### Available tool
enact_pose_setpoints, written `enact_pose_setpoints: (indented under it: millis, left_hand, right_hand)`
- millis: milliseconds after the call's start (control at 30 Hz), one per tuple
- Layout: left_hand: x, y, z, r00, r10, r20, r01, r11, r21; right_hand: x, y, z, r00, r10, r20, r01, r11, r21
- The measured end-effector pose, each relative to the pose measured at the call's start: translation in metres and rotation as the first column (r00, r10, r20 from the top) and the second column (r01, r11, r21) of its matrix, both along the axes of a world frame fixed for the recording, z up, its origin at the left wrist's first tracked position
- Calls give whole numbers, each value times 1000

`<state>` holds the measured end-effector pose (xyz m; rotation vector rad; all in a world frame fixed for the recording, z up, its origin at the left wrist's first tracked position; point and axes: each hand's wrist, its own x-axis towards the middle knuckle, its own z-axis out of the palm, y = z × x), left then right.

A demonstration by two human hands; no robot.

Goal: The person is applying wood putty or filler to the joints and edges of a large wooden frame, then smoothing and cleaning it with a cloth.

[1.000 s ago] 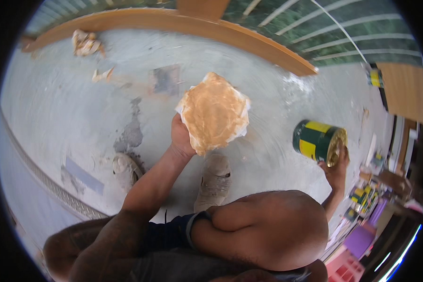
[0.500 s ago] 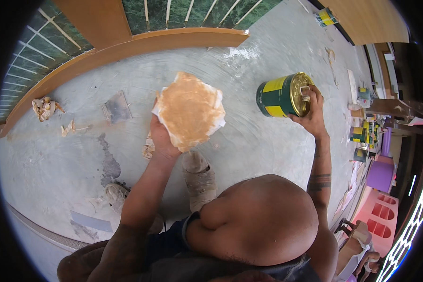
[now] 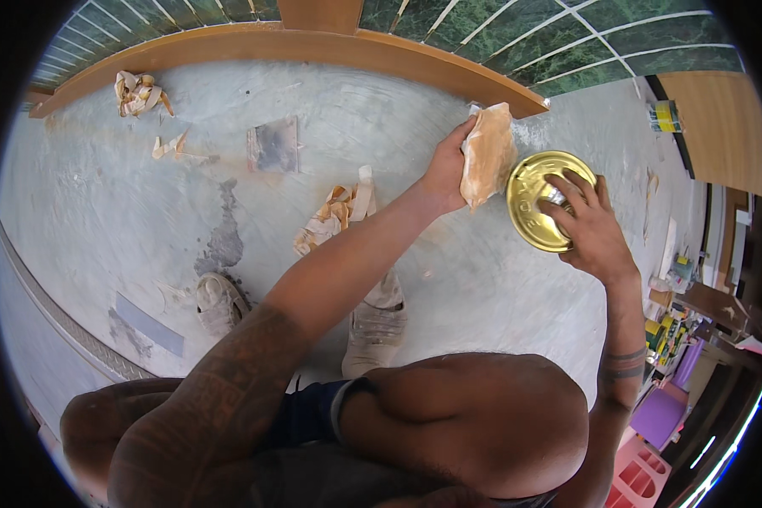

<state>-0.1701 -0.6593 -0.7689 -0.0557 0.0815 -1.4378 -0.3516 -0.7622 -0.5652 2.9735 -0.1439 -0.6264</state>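
Observation:
My left hand (image 3: 447,172) is closed on a folded white cloth pad (image 3: 489,161), its face stained tan-brown. The pad is tilted on edge, just left of a paint can. Only the can's round gold lid (image 3: 530,201) shows; its side is hidden from above. My right hand (image 3: 597,227) grips the can from the top, fingers curled over the middle of the lid, where a pale part shows between them. Pad and can are close together with a narrow gap.
Crumpled masking tape (image 3: 334,216) lies by my shoe (image 3: 374,334), with another wad (image 3: 137,95) at far left. A flat grey square (image 3: 273,146) rests on the concrete floor. Ahead runs an orange-brown wooden rail (image 3: 330,46). Another can (image 3: 665,117) stands far right.
My left hand has carried the pad right, toward the can, and turned it on edge. The can has gone from lying tilted to showing its lid upward. My view has shifted.

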Motion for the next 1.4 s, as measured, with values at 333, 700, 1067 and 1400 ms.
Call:
enact_pose_setpoints:
  millis: [333,700,1067,1400]
  left_hand:
    - [-11,30,-33,979,-1,-204,24,994,109]
    - [-10,38,-30,996,-22,-92,27,999,45]
    - [-7,46,23,987,-103,-125,108,994,30]
    - [59,90,25,886,451,109,-463,847,260]
  right_hand:
    - [70,20,-20,934,311,-177,-293,949,120]
    - [75,19,-10,946,265,-184,-246,961,123]
    - [-3,-33,2,990,-129,65,122,987,102]
    - [-110,-67,-52,819,-444,363,274,859,433]
